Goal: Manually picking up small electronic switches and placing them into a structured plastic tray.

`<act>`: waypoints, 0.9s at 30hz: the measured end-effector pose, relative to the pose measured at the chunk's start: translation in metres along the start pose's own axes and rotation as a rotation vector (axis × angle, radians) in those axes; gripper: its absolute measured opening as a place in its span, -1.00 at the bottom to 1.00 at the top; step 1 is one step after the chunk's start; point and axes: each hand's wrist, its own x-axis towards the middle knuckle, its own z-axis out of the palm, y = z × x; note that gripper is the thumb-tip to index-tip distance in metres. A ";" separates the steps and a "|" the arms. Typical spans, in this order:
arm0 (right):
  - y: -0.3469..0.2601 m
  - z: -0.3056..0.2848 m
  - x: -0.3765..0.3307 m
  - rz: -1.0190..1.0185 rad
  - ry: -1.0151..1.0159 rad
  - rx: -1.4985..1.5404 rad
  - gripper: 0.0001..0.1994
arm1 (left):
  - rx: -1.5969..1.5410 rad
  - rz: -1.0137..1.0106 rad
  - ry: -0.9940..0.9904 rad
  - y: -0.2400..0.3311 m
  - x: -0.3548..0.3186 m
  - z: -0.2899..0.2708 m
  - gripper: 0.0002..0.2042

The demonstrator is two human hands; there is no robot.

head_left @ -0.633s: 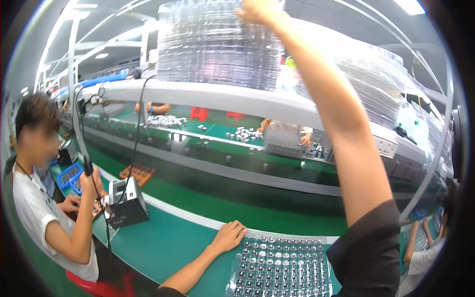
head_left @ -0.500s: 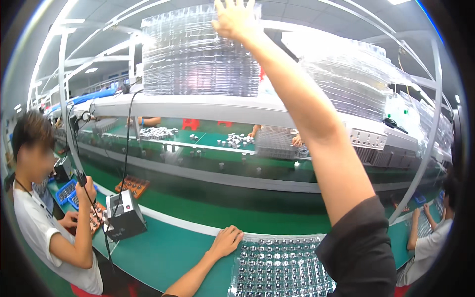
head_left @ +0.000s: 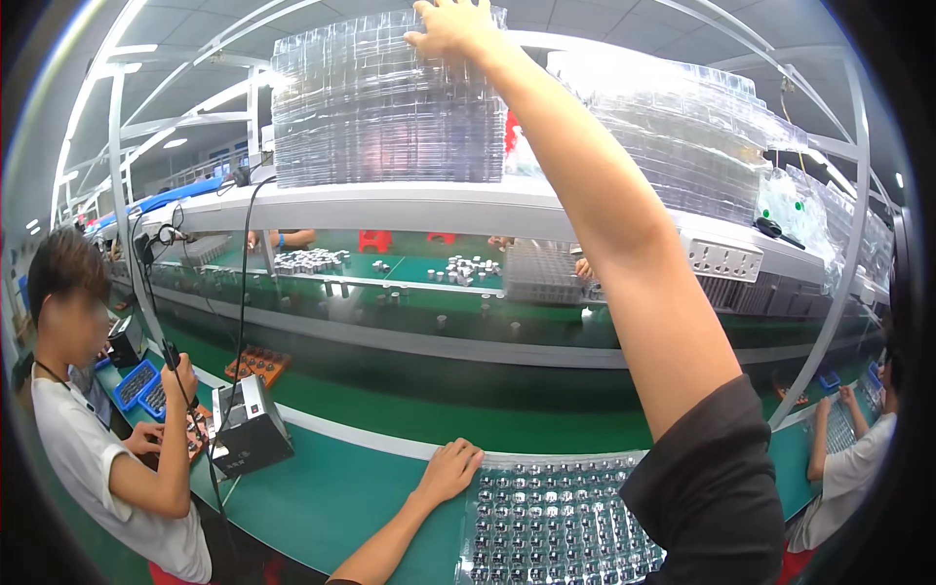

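Note:
High up, my right hand (head_left: 453, 27) reaches to the top front edge of a tall stack of clear plastic trays (head_left: 385, 117). Its fingers are spread over the upper edge and grip no tray that I can make out. Down on the green bench, my left hand (head_left: 451, 470) lies palm down, fingers extended, by the upper left corner of a clear tray (head_left: 546, 522). Rows of small dark and silvery round parts fill that tray. My right sleeve covers its right side.
A second stack of clear trays (head_left: 673, 127) stands on the shelf (head_left: 390, 207), above a socket strip (head_left: 724, 261). At left, a person (head_left: 107, 439) works beside a black box-shaped device (head_left: 252, 424) and blue bins (head_left: 136, 385). Another person (head_left: 848, 468) sits at right. A green conveyor (head_left: 439, 419) runs behind the bench.
The view has shifted slightly. My right hand remains at the top of the stack, its fingers still spread, and my left hand stays by the tray's corner.

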 end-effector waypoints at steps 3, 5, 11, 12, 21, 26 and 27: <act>-0.003 -0.003 0.004 -0.011 -0.039 0.070 -0.42 | -0.018 -0.004 0.032 0.000 -0.001 0.000 -0.67; 0.010 0.006 0.010 -0.005 -0.016 0.098 -0.39 | -0.004 0.011 0.010 0.000 0.001 0.001 -0.68; 0.009 0.003 0.016 -0.017 -0.080 0.122 -0.36 | -0.021 -0.003 0.029 0.001 -0.002 0.001 -0.68; 0.014 0.004 0.017 -0.019 -0.103 0.109 -0.36 | -0.023 -0.007 0.031 0.001 -0.002 0.001 -0.68; 0.034 0.014 0.017 0.026 0.131 0.098 -0.41 | -0.043 0.002 0.033 -0.003 -0.002 0.004 -0.67; 0.051 0.011 -0.002 0.316 0.322 0.183 -0.49 | -0.031 -0.002 0.053 -0.006 -0.006 0.003 -0.68; 0.077 0.018 -0.001 0.257 0.206 0.340 -0.50 | -0.037 0.009 0.046 -0.004 -0.003 0.004 -0.68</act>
